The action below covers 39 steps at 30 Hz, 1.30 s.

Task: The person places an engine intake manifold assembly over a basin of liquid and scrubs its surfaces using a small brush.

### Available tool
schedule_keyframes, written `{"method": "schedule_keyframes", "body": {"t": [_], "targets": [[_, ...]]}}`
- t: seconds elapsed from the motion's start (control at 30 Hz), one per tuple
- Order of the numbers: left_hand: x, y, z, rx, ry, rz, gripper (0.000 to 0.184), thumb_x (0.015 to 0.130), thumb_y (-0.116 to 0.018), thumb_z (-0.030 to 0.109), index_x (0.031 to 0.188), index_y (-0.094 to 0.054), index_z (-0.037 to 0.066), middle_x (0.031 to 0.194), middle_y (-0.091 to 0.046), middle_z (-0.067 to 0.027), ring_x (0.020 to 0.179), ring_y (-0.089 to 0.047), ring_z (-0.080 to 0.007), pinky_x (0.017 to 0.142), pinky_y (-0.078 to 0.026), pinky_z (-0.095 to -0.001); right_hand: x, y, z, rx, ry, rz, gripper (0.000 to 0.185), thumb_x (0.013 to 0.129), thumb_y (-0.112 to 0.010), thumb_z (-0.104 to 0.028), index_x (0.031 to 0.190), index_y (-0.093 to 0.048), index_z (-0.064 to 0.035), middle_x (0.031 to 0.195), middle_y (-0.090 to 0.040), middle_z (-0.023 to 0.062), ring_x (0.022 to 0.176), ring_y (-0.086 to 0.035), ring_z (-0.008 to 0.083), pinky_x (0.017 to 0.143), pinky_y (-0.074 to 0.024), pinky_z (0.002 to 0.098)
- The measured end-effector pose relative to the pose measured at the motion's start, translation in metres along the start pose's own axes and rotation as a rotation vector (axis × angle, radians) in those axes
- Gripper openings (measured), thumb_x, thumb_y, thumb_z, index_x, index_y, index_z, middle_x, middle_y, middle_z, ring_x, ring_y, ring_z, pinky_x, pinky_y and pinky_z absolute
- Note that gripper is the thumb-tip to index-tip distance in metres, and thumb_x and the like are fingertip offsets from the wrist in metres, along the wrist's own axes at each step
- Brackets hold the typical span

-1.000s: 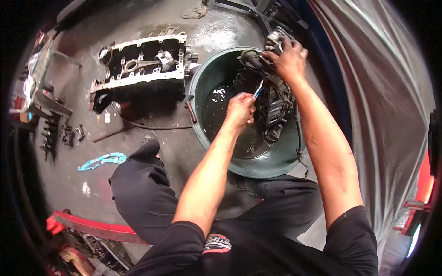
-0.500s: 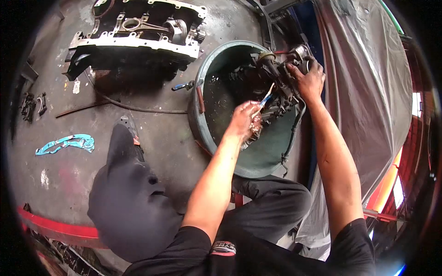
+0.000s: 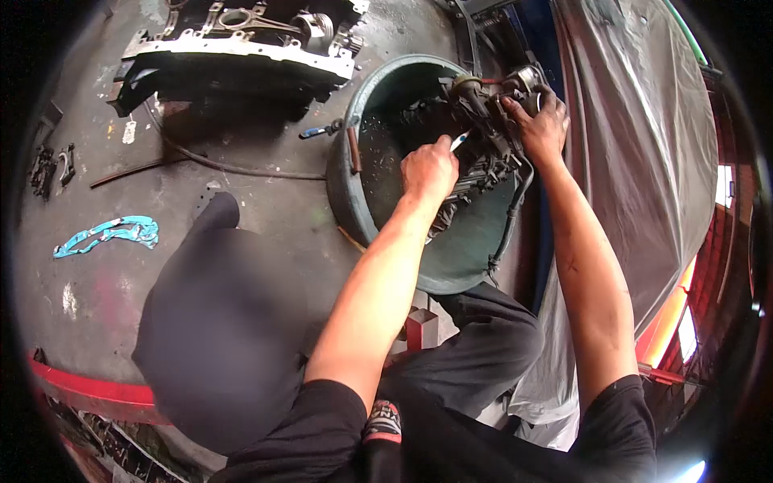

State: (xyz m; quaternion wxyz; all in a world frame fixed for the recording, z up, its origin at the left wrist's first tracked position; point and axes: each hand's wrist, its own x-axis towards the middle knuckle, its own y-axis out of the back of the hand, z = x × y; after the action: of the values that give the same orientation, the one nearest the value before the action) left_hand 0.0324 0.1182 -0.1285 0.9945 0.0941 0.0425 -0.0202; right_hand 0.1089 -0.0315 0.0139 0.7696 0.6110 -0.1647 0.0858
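My left hand (image 3: 431,169) is closed around a slim blue-and-white brush (image 3: 460,142), which looks like a toothbrush; its far end reaches the dark engine assembly and its bristles cannot be made out. That greasy assembly (image 3: 483,121), with hoses and a metal housing, rests in and over a round green tub (image 3: 345,201). At its upper right end, my right hand (image 3: 541,129) grips a dark cylindrical part of it, with the thumb on the near side. Some of the assembly is hidden behind my left hand. Dark liquid or wet residue shows inside the tub.
An engine block (image 3: 233,60) with a piston and connecting rod stands at the upper left. A hose (image 3: 233,167), a blue-handled tool (image 3: 320,130), a turquoise cloth band (image 3: 109,235) and small metal parts (image 3: 52,171) lie around. A grey cover (image 3: 636,161) hangs on the right.
My left hand has rotated, now back upward, and moved slightly up with the brush. My right hand keeps its hold. The whole view has shifted a little.
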Motion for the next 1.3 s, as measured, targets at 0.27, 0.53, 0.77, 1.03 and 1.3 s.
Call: {"method": "schedule_keyframes", "body": {"t": [0.27,0.53,0.77,1.03,1.3], "targets": [[-0.024,0.010,-0.043,-0.848,0.444,-0.574,0.014,0.094,-0.053,0.011,0.095,-0.056,-0.002,0.070,-0.063,-0.0126,0.049,-0.060,-0.0176,0.042,-0.050,-0.0311,0.010,-0.001,0.002,0.034,-0.015,-0.013,0.087,0.072,-0.074,-0.064,0.133,-0.051,-0.0070,0.133,-0.050,0.0250,0.124,-0.045,0.0440,0.104,-0.0374,0.0500],[0.015,-0.038,-0.010,-1.319,0.424,-0.133,0.017,0.090,-0.048,0.002,0.108,-0.048,0.005,0.091,-0.067,-0.0128,0.075,-0.063,-0.0182,0.059,-0.051,-0.0312,0.009,-0.010,0.008,0.006,-0.020,-0.003,0.086,0.072,-0.074,-0.064,0.134,-0.051,-0.0083,0.133,-0.050,0.0241,0.123,-0.045,0.0441,0.104,-0.0375,0.0488],[0.052,-0.057,-0.003,-1.879,0.571,-0.408,0.018,0.089,-0.050,0.003,0.105,-0.045,0.009,0.082,-0.055,-0.0075,0.078,-0.062,-0.0296,0.056,-0.044,-0.0369,-0.005,0.004,-0.013,0.019,0.004,0.038,0.082,0.073,-0.073,-0.064,0.132,-0.053,-0.0105,0.133,-0.051,0.0221,0.126,-0.045,0.0413,0.106,-0.0361,0.0486],[0.046,-0.070,0.012,-1.979,0.711,-0.298,0.010,0.089,-0.049,0.006,0.097,-0.046,0.008,0.080,-0.051,-0.0108,0.069,-0.059,-0.0300,0.054,-0.042,-0.0375,-0.009,0.004,-0.014,0.029,0.006,0.034,0.082,0.073,-0.075,-0.061,0.133,-0.052,-0.0087,0.132,-0.050,0.0243,0.123,-0.045,0.0442,0.103,-0.0377,0.0490],[0.035,-0.051,0.019,-1.802,0.509,-0.349,0.006,0.089,-0.045,0.006,0.094,-0.048,0.006,0.089,-0.054,-0.0134,0.070,-0.065,-0.0334,0.055,-0.045,-0.0409,-0.011,0.006,-0.019,0.010,0.025,0.042,0.084,0.073,-0.075,-0.061,0.131,-0.052,-0.0042,0.132,-0.049,0.0248,0.122,-0.045,0.0443,0.103,-0.0376,0.0497]]}}
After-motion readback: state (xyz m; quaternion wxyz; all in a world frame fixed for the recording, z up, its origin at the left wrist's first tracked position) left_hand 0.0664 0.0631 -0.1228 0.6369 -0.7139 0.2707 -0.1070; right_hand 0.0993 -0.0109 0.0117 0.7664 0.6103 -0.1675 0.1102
